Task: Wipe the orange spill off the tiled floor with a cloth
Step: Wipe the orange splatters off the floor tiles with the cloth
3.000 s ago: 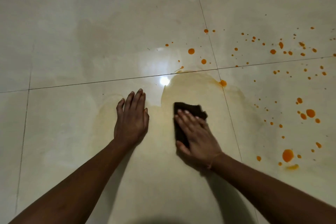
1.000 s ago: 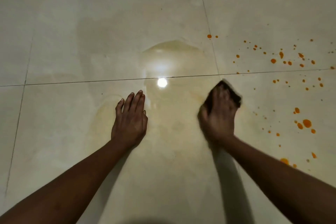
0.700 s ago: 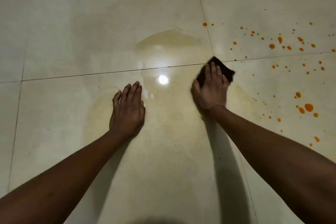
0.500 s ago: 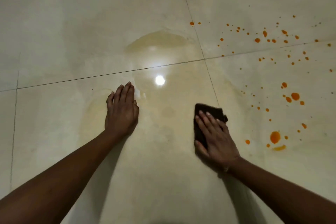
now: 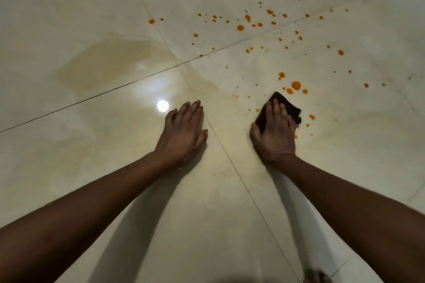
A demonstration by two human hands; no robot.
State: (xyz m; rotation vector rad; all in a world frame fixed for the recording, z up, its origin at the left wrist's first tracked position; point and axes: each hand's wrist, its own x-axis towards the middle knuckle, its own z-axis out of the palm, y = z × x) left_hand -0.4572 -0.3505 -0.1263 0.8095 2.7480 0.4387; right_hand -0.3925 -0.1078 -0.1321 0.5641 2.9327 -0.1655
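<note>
Cloth [image 5: 287,108]: dark brown fabric, matt. Floor tiles [image 5: 92,7]: smooth, cream, highly glossy (lamp glare [image 5: 162,105] mirrored left of the cloth). Orange droplets [image 5: 296,85] just beyond the cloth: wet, shiny. Yellowish film [image 5: 103,64] farther left: thin, duller sheen.

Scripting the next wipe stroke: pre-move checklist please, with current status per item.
1. Cloth pressed flat under right hand: ok.
2. Left hand braced flat on floor, clear of cloth: ok.
3. Big drop just ahead of cloth, nothing in between: ok.
4. Floor free of spill: not ok; many drops ahead and to the right, plus a yellowish smear far left.
5. Cloth able to absorb more: cannot tell; too dark to judge.
</note>
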